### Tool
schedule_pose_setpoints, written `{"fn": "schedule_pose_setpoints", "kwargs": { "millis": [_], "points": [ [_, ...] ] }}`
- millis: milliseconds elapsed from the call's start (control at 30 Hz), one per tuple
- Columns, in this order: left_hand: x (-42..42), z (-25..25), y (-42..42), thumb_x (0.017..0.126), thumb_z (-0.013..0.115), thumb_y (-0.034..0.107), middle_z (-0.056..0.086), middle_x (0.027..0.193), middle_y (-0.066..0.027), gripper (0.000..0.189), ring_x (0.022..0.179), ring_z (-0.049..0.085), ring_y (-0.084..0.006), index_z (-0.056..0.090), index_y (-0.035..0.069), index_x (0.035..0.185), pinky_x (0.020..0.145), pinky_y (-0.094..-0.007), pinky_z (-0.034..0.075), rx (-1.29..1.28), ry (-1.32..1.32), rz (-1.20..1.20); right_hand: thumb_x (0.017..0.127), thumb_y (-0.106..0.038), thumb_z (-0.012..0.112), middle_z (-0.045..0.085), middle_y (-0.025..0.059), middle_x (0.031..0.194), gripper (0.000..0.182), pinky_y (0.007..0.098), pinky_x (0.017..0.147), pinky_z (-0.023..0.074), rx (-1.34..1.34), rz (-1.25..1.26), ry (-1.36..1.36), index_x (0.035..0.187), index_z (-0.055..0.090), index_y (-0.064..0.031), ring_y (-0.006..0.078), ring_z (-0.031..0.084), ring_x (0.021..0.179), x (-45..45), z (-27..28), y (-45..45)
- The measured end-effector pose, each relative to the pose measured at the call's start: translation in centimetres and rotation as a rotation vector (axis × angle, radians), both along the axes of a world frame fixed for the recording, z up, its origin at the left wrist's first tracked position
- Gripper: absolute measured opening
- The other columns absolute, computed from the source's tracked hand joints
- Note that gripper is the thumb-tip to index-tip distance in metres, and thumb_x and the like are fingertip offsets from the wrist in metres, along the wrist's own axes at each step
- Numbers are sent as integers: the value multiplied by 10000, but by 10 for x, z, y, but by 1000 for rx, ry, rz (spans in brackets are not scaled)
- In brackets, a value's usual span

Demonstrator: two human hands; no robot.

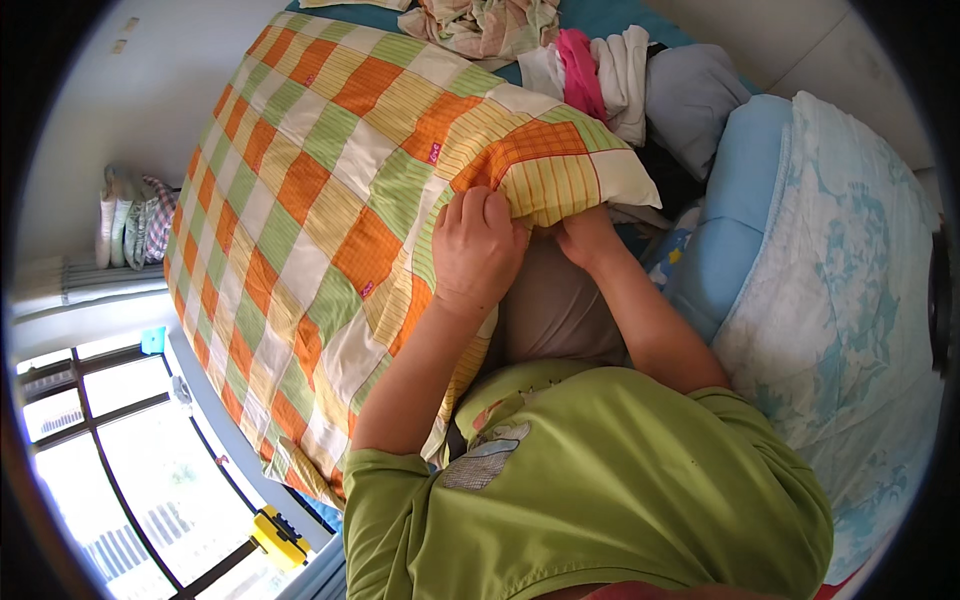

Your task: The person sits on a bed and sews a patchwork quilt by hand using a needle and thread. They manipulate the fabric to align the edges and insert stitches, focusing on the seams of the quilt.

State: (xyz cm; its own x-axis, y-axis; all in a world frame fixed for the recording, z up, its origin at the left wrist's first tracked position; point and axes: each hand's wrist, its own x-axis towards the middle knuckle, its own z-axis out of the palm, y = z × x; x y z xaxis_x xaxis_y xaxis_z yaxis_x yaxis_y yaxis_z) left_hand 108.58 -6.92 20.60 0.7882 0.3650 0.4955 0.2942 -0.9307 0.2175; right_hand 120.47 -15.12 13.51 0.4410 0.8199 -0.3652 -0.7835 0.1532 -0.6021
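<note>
A large checked quilt or quilt cover in orange, green, yellow and white spreads out in front of me. My left hand is closed in a fist on its near edge, with the cloth bunched at the fingers. Just to the right, my right hand reaches beneath or into the quilt's corner. Its fingers are hidden by the fabric, so I cannot tell what they hold. The corner forms a white point to the right of both hands.
Folded clothes, pink, white and grey, lie beyond the corner. A crumpled plaid cloth is at the top. Blue bedding and a pale patterned quilt are piled at right. A window is at lower left, near a yellow case.
</note>
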Motion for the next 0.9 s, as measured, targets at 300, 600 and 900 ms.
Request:
{"fn": "schedule_pose_setpoints", "kwargs": {
  "millis": [300, 600, 900],
  "points": [
    [-8, 42, -33, 685, 655, 38, 586, 717, -100, 186, 604, 581, -169, 555, -4, 836, 568, -273, 477, -561, 19, -122, 860, -308, 549, 483, 60, 1208, 462, 301, 847, 427, 105, 99, 149, 1229, 418, -63, 170, 481, 1088, 2, 5, -3],
    [-13, 97, -75, 748, 641, -23, 540, 672, -4, 121, 525, 489, -38, 529, 16, 770, 455, -184, 389, -1117, -38, -169, 840, -369, 556, 498, 80, 1188, 517, 314, 852, 426, 462, 72, 307, 1211, 431, -31, 187, 493, 1073, 27, 7, -26],
    [19, 77, -91, 729, 670, 9, 527, 617, 1, 142, 508, 472, -31, 536, 9, 773, 422, -186, 352, -1437, 63, -172, 820, -430, 563, 514, 99, 1167, 582, 327, 858, 424, 639, 37, 305, 1193, 444, 0, 203, 506, 1058, 78, 17, -42]
  ]
}}
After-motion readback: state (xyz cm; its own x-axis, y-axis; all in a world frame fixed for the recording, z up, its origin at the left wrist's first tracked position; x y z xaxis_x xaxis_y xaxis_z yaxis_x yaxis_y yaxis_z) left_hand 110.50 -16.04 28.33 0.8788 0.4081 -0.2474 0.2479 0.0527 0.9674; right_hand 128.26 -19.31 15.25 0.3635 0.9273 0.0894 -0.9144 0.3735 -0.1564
